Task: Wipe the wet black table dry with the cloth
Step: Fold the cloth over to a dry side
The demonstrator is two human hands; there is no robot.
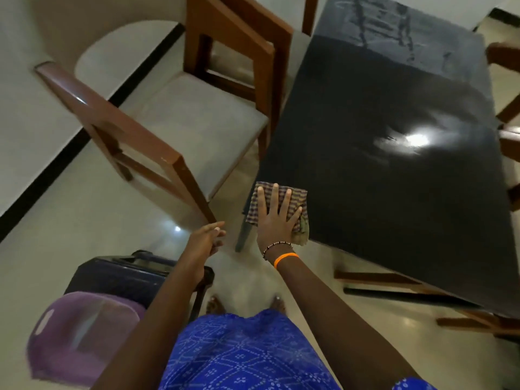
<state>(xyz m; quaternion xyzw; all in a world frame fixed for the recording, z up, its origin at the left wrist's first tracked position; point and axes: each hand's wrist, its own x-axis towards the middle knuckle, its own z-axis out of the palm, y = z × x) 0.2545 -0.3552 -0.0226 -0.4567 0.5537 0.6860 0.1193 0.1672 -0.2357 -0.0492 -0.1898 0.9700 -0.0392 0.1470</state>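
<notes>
The black table [394,114] runs from the near centre to the far right, its glossy top reflecting a lamp and showing pale wet streaks at the far end. A checked brown-and-purple cloth [298,198] lies on the table's near left corner. My right hand [277,218] presses flat on the cloth, fingers spread, with bead and orange bands on the wrist. My left hand [206,237] hovers off the table's left, loosely curled, holding nothing, close to a chair's back corner.
A wooden chair [157,130] with a grey seat stands left of the table, a second chair [239,43] behind it. A dark suitcase [118,274] and a purple plastic stool [81,333] sit at my lower left. More chair parts [506,142] edge the table's right side.
</notes>
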